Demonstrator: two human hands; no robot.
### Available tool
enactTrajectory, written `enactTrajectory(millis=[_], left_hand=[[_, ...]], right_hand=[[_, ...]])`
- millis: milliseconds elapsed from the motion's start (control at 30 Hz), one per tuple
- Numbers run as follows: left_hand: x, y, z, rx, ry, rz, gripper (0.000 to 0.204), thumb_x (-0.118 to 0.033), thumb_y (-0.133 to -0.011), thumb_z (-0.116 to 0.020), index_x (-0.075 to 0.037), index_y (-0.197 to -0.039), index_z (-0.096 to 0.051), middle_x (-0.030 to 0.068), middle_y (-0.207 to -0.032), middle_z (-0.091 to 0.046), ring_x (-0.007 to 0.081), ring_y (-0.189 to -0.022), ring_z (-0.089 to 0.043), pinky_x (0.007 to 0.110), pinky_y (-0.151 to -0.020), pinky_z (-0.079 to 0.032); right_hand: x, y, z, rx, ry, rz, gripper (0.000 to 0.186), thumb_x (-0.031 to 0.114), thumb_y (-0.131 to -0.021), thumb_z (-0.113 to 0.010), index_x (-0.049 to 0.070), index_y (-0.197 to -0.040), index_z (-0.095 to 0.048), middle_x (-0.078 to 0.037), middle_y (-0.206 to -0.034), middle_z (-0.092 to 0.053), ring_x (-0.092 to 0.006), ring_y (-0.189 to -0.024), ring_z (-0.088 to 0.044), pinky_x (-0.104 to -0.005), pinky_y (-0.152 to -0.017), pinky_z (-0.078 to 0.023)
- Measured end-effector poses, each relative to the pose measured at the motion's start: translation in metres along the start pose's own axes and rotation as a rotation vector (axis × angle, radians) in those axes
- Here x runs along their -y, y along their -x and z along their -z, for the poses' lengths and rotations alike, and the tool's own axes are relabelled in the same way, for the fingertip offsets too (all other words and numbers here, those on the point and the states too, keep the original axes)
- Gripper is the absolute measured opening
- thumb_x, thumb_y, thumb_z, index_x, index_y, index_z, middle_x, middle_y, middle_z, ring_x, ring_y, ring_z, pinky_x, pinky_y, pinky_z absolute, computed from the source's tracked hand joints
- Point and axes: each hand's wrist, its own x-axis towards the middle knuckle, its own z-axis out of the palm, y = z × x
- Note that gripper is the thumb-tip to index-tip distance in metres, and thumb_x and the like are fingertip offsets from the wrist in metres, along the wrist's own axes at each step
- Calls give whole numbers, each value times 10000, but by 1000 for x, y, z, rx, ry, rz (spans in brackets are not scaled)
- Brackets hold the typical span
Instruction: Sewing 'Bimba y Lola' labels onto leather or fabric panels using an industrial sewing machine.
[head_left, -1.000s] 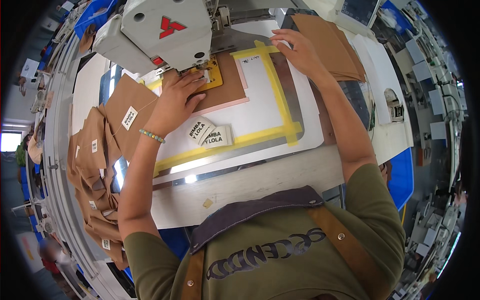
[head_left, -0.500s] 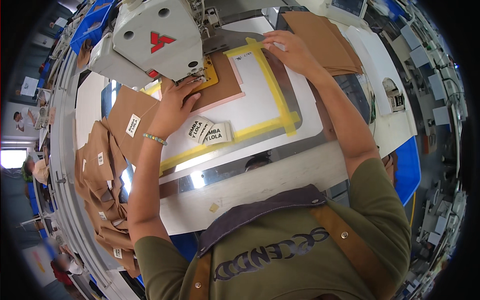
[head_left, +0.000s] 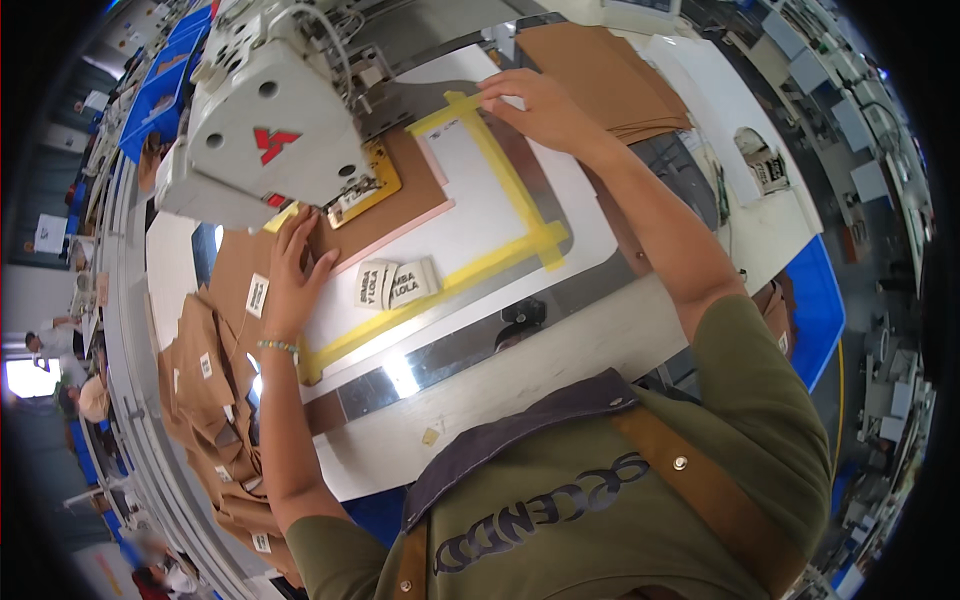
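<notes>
Under the sewing machine head point(head_left: 262, 130) lies a brown fabric piece point(head_left: 410, 175) with a yellow clamp frame point(head_left: 385, 172) pressed on it. Inside that frame a whitish label partly shows. My left hand point(head_left: 298, 268) rests on the brown fabric just left of the frame, fingers spread, gripping nothing. At the far corner of the yellow tape point(head_left: 515, 190) on the white template sheet point(head_left: 480, 205), my right hand point(head_left: 530, 108) lies with fingers stretched out. Pink strips point(head_left: 395, 235) edge the fabric's near side. Two small stacks of white fabric labels point(head_left: 410, 283) sit on the sheet.
Brown pieces with white labels point(head_left: 215, 400) heap at the left. Flat brown pieces point(head_left: 605, 85) are stacked at the back right. Blue bins point(head_left: 815, 310) stand at the right and far left point(head_left: 160, 100). The metal plate point(head_left: 440, 350) edges the work area.
The whole view has shifted, moving the machine left and down in the picture. My left hand has drawn a little away from the clamp frame. My right hand stays at the tape corner.
</notes>
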Motion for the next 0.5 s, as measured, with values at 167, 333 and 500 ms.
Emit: enactTrajectory(millis=[167, 333, 500], left_hand=[[11, 14, 11, 44, -31, -49, 642, -113, -900, -813, -38, -1515, -642, 117, -1629, -553, 339, -1533, -473, 441, -1268, -395], [-1, 0, 10, 29, -75, 6, 517, -31, -887, -797, -47, -1401, -745, 100, -1533, -623, 318, -1444, -548, 426, -1211, -456], [-14, -5, -6, -90, -154, -35, 276, -31, -942, -778, -17, -1215, -819, 105, -1252, -714, 310, -1174, -669, 411, -1011, -553]], right_hand=[[50, -19, 77, -74, -100, -87, 276, 265, -1098, -678, 68, -1242, -807, -57, -1338, -774, -182, -1203, -700, -326, -1051, -538], [52, 5, 144, -246, -107, -184, 294, 280, -1068, -700, 63, -1239, -800, -56, -1165, -810, -161, -1028, -753, -296, -927, -573], [18, 48, 143, 90, 351, -196, 310, 291, -1031, -718, 61, -1220, -802, -90, -1207, -789, -245, -1109, -742, -353, -992, -569]])
